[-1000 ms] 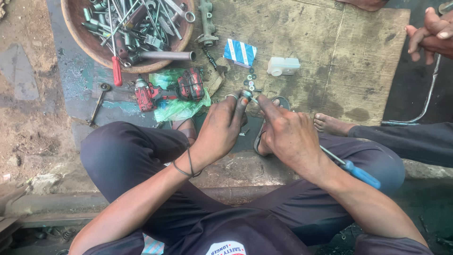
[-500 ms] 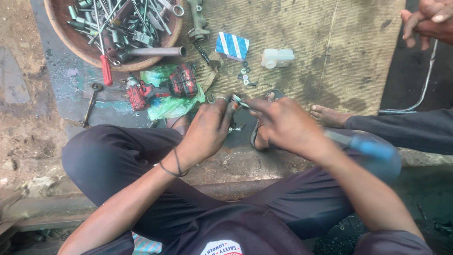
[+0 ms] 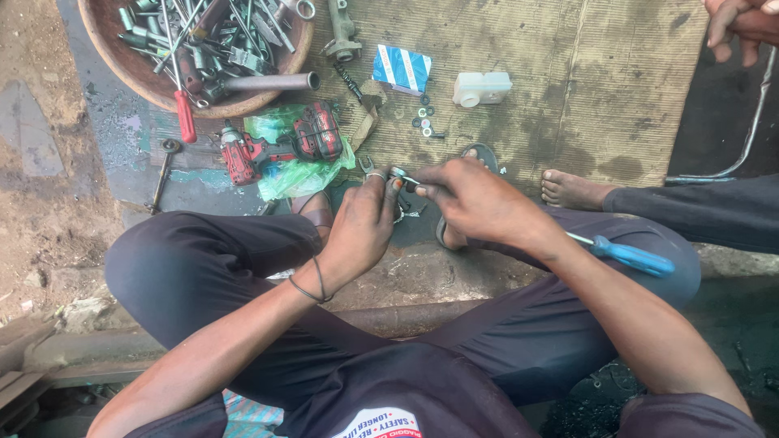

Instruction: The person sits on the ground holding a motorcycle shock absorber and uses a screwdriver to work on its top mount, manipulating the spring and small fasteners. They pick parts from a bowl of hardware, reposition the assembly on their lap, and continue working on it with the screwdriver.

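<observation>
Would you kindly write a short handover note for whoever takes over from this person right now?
Left hand: pinching a small metal part at the fingertips.
Right hand: gripping the same part from the other side.
Nearby: blue-handled screwdriver on the right thigh; loose washers on the brown mat, beside a blue-and-white box and white plastic block; round bowl of tools upper left.
Done or left: cannot tell; the part stays in both hands.

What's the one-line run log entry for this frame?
left hand: pinching small metal part | right hand: on same part | blue-handled screwdriver: on right thigh | red power drill: on green plastic bag
</observation>
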